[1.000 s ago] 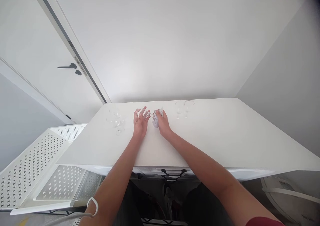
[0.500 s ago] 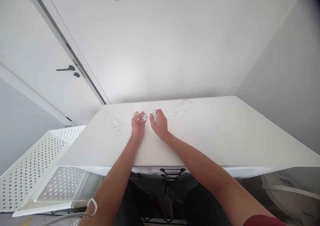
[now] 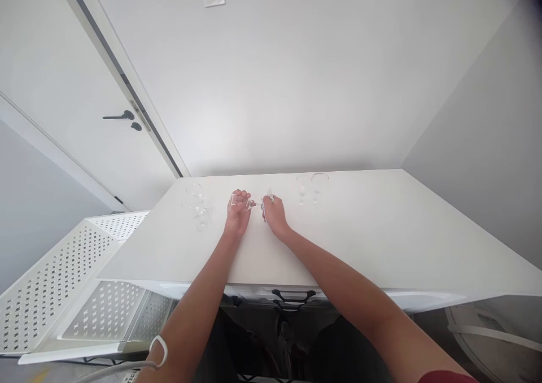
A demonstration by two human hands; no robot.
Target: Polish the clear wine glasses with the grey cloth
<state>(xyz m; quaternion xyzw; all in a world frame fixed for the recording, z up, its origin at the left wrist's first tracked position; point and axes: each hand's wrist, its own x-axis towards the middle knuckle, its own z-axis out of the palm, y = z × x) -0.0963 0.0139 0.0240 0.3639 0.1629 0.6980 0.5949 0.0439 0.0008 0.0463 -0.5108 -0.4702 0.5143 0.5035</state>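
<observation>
My left hand [image 3: 238, 214] is wrapped round the bowl of a clear wine glass [image 3: 249, 205], which lies sideways over the white tabletop. The glass's stem points right, toward my right hand [image 3: 276, 216]. That hand pinches a small light-grey cloth [image 3: 266, 205] at the foot end of the stem, and the foot itself is mostly hidden by cloth and fingers. Left of my hands, several clear stemmed glasses [image 3: 199, 208] stand close together, hard to tell apart. To the right, two more wine glasses [image 3: 302, 188] stand side by side near the wall.
The white tabletop [image 3: 359, 230] runs up to a pale wall at the back. Black drawer handles [image 3: 293, 297] stick out below its front edge. A white perforated rack [image 3: 55, 275] stands at the left, near a door [image 3: 84, 83] with a dark handle.
The right hand and cloth have turned a little round the glass's foot. The left hand's fingers have shifted on the bowl. The camera view has moved slightly.
</observation>
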